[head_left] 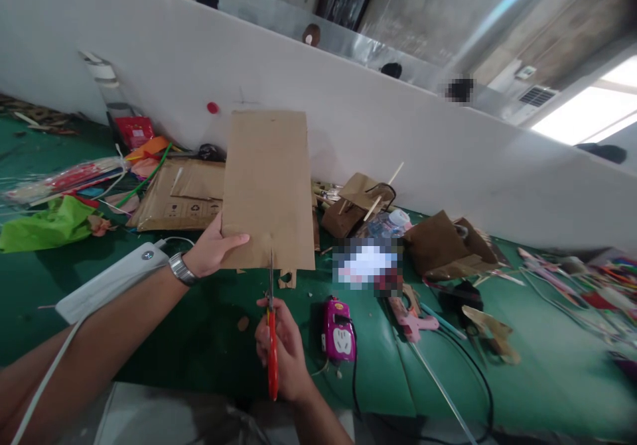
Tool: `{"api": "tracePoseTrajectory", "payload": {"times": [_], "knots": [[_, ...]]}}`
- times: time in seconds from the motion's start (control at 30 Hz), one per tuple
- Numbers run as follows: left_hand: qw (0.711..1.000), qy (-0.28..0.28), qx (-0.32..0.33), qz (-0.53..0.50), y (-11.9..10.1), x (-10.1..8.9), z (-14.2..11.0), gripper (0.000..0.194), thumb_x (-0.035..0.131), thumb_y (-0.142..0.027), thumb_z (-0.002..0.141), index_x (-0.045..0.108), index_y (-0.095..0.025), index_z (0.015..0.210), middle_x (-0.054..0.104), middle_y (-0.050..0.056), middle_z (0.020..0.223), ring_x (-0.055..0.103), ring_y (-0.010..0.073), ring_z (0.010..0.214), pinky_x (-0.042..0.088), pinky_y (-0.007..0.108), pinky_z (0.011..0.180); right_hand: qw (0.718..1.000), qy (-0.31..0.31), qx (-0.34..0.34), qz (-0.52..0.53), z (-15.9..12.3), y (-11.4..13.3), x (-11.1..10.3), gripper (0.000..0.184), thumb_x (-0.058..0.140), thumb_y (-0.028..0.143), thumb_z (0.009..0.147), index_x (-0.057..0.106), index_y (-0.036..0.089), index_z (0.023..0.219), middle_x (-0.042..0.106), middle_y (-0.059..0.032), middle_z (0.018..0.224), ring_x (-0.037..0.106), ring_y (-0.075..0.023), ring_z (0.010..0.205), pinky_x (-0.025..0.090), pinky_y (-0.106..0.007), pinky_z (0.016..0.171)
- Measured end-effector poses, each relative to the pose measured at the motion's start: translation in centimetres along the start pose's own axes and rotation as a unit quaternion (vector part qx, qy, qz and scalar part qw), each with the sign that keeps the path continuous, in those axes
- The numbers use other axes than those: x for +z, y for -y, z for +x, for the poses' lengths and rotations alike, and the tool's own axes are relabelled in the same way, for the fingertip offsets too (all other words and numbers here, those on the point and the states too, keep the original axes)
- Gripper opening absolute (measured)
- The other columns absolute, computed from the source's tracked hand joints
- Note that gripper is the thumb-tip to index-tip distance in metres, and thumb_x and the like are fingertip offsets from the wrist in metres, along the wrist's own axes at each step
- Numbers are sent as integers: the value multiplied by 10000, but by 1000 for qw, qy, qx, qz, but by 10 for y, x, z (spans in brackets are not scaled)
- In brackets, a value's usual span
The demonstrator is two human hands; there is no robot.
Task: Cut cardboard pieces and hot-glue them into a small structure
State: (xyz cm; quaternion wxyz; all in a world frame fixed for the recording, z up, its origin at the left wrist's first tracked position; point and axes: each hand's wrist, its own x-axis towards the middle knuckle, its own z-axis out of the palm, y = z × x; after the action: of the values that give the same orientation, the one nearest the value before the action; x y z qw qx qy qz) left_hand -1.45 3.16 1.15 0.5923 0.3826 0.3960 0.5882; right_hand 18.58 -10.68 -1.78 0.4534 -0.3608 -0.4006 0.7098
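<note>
My left hand (213, 249) grips the lower left edge of a tall brown cardboard sheet (267, 180), its thumb flat on the front and the other fingers hidden behind. The sheet is held up above the green table. Red-handled scissors (272, 349) are in my right hand (284, 342), with fingers wrapped round the handles. Their blades point away from me and meet the sheet's bottom edge right of its middle. How far the blades are apart cannot be made out. Behind the lower edge shows a small cut cardboard scrap (286, 278).
On the green table (209, 339) lie a purple power socket (339, 332), a pink glue gun (411, 320) with a cable, and a white power bank (112, 282). Flattened cardboard (179, 196) and brown paper boxes (448, 243) stand farther back. A white partition (164, 54) rises behind.
</note>
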Motion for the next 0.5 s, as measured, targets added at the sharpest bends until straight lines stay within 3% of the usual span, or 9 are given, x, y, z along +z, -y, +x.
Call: {"api": "tracePoseTrajectory", "payload": {"times": [0.33,0.5], "knots": [[1000,13,4,9,4,-2,2,683,909,-262,688,564,-233,1277,732,87,1281,681,331,1228,555,508,1069,1000,3,7,4,3,1,-1,532,774,616,878,571,245,1201,423,102,665,304,-48,476,244,-179,435],[1000,15,18,4,6,-2,2,677,893,-264,724,548,-230,1306,712,104,1328,675,329,1244,552,513,1067,1000,8,4,-20,2,2,-1,463,760,553,916,572,247,1207,432,89,677,313,-57,499,249,-180,445]]}}
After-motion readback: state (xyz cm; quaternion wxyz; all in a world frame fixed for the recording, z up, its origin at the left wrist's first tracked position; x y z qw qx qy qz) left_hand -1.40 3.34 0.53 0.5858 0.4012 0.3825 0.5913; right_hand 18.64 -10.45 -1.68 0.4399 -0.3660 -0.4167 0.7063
